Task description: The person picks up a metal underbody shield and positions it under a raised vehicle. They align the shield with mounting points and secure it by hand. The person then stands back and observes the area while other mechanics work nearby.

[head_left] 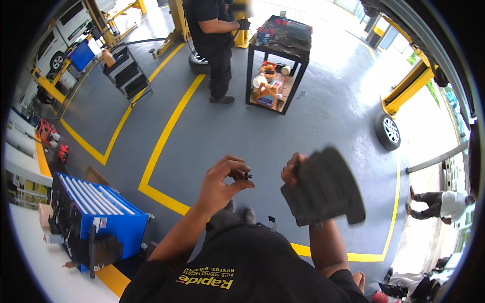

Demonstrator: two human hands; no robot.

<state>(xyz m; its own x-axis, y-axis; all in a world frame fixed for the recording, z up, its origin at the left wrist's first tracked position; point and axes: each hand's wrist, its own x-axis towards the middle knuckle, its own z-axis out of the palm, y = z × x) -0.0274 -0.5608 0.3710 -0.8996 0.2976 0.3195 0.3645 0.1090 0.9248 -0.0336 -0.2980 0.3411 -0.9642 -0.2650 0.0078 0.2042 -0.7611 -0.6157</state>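
Note:
Between the thumb and fingers of my left hand (226, 179) is a small black clip (247, 176), only partly showing. My right hand (293, 169) grips the edge of a dark flat panel (326, 189), shaped like a mud flap and a little blurred. The panel is held up in front of my right forearm and covers part of that hand. My hands are apart, at about waist height above the grey floor.
A black two-tier cart (279, 38) with bottles and tools stands ahead, beside a co-worker (214, 45). To the left are a blue tool cabinet (108, 217) and a black shelf cart (126, 73). A wheel (388, 132) lies near the yellow lift post (410, 86). Another person (444, 204) is far right.

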